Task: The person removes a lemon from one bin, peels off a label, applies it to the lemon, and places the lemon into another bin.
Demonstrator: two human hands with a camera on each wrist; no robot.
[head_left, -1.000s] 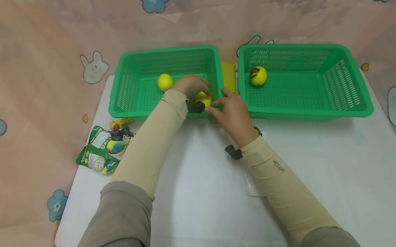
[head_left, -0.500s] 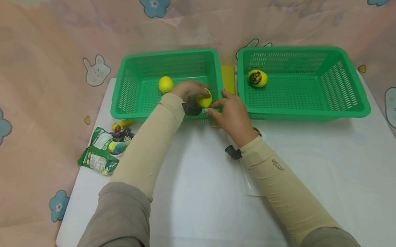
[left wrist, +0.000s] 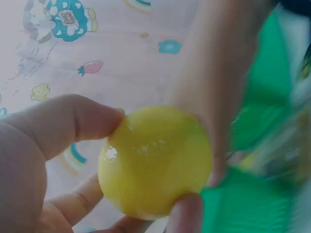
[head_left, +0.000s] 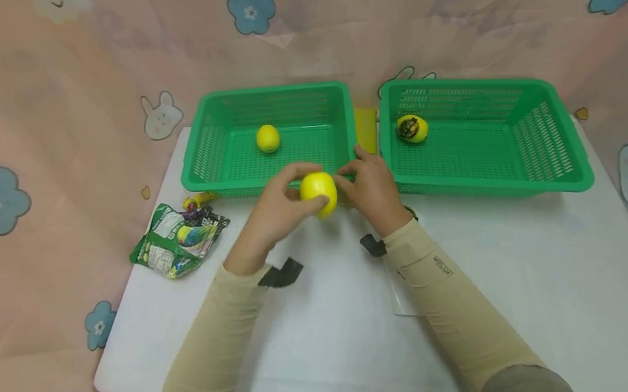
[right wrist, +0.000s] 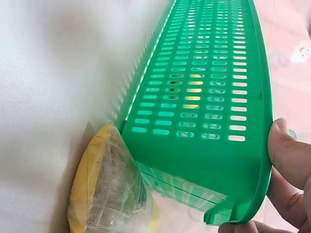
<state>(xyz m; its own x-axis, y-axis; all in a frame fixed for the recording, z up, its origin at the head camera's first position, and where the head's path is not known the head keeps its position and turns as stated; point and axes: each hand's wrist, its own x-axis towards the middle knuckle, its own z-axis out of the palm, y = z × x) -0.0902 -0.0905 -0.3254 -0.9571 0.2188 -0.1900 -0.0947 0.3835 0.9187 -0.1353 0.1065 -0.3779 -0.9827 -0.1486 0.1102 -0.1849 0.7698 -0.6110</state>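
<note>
Two hands in use: L hand (head_left: 276, 211) has yellow ball (head_left: 318, 189) pinched btwn thumb & fingers, held at near rim of L basket (head_left: 272, 91); R hand (head_left: 371, 185) grips that basket's near R corner, prob. to steady it. 2nd ball (head_left: 267, 139) sits inside.

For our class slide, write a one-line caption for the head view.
Left hand holding a round yellow object while the right hand grips the left green basket.
</note>
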